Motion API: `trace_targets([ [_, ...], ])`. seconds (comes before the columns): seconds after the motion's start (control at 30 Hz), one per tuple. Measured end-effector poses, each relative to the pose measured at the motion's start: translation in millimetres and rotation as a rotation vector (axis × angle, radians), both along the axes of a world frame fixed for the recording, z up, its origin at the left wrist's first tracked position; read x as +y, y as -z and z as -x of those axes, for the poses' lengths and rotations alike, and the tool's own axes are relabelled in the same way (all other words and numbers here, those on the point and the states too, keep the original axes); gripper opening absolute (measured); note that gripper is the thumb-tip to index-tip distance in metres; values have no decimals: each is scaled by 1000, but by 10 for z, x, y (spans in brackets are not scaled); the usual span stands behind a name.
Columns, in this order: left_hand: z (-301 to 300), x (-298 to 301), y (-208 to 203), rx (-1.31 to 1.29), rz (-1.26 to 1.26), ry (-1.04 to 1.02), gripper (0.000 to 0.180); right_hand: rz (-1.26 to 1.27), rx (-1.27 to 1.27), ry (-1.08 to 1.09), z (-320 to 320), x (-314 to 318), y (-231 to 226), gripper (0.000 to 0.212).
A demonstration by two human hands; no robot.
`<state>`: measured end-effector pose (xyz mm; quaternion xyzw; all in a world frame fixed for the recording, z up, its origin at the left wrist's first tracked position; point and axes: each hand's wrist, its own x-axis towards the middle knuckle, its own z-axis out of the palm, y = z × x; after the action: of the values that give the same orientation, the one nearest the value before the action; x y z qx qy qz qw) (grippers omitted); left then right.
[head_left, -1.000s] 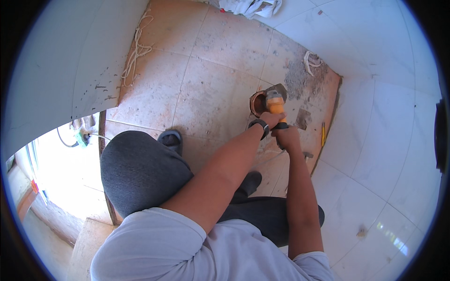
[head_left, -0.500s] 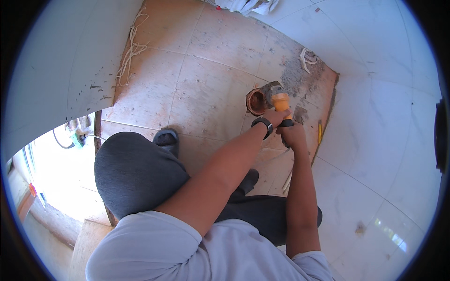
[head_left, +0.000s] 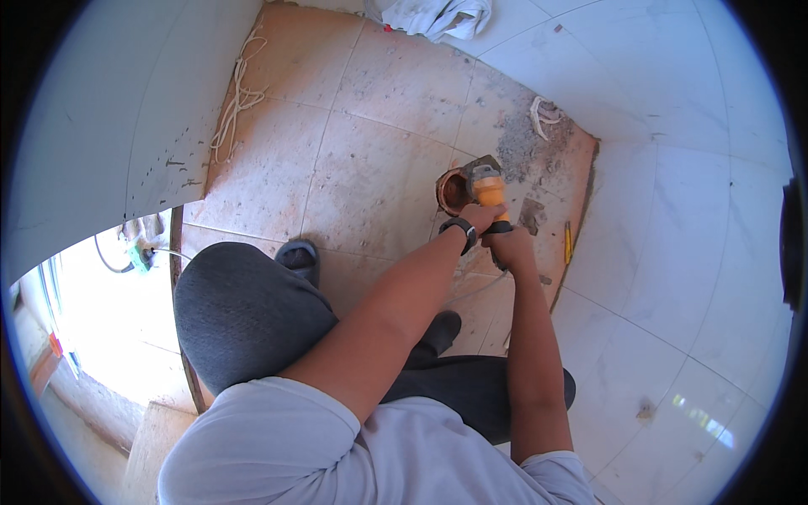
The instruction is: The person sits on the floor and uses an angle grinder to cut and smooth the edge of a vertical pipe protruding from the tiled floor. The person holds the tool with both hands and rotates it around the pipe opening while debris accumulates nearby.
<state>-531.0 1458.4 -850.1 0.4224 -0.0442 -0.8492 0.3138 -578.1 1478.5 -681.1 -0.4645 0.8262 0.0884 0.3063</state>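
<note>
Both my hands hold an orange and black angle grinder (head_left: 488, 190) with a grey head. My left hand (head_left: 480, 216), below a dark wristwatch, wraps round its orange body. Nearer to me, my right hand (head_left: 511, 247) closes round its black rear end. The grinder's head is over the right rim of a round reddish-brown hole (head_left: 454, 192) in the tiled floor. Where the disc meets the rim is too small to tell. A grey cable (head_left: 480, 289) runs from the tool across the floor toward my feet.
Pale cord (head_left: 238, 109) lies along the left wall, and white strips (head_left: 543, 116) lie by grey rubble (head_left: 520, 145) at the far right. A yellow tool (head_left: 568, 242) rests near the right wall. White cloth (head_left: 442, 17) lies at the back. A plug (head_left: 141, 255) is beyond the doorway edge.
The grinder and both my hands have shifted a little to the left and toward me, the grinder head now nearer the hole's right edge. The whole view has also shifted slightly.
</note>
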Motion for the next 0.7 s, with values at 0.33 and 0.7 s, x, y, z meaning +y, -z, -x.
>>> trace_targets([
  [0.33,-22,-42,72,-91,-20,-8,49,-20,-10,-12,2,-85,115,39],
  [0.7,-181,-85,-4,-154,-41,50,53,-36,-5,-53,-48,-139,214,41],
])
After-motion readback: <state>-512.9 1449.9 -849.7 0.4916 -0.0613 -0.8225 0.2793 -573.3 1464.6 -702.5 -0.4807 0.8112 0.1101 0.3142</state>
